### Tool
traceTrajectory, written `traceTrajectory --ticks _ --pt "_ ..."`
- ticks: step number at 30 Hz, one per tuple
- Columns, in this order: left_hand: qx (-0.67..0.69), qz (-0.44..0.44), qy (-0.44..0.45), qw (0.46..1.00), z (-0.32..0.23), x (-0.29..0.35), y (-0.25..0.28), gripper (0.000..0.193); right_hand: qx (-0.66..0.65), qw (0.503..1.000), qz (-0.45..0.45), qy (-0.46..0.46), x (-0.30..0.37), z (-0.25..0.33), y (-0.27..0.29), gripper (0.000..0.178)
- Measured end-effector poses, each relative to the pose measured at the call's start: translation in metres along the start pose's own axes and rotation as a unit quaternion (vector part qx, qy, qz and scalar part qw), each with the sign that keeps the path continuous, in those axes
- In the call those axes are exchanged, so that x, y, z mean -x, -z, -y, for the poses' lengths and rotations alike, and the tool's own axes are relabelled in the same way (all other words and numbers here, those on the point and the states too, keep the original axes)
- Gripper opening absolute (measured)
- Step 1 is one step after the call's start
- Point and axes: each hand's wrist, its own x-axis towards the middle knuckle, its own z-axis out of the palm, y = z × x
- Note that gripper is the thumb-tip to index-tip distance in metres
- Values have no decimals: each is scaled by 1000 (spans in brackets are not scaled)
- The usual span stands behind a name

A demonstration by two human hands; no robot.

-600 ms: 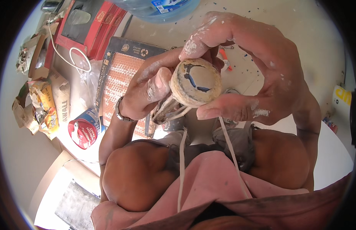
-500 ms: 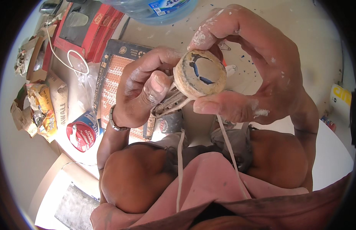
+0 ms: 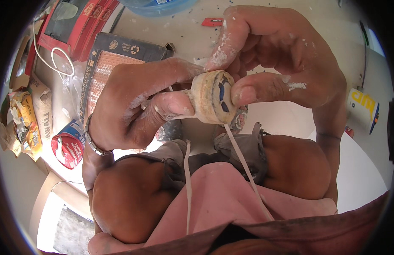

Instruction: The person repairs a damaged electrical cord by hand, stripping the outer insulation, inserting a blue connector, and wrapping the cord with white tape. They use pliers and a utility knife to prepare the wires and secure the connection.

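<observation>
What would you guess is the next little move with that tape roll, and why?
Probably the left hand pulls more strip off the roll: the right hand pinches the roll between thumb and fingers, and two loose white strips already hang down from it.

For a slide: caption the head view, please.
Both hands, left hand and right hand, grip a small dusty tape roll above bent knees.
</observation>
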Motion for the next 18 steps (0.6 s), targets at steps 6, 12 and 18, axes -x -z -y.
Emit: traceTrajectory --ticks 6,12,18 --pt "-4 7 -18 1000 4 -6 4 54 -26 999 -37 -11 -1 -1 -13 37" --pt "21 12 -19 1000 10 0 2 54 -49 995 -87 -8 -1 -1 -31 35" --pt "58 -28 7 998 10 5 -5 53 -97 986 -132 -12 -1 -4 -41 34"
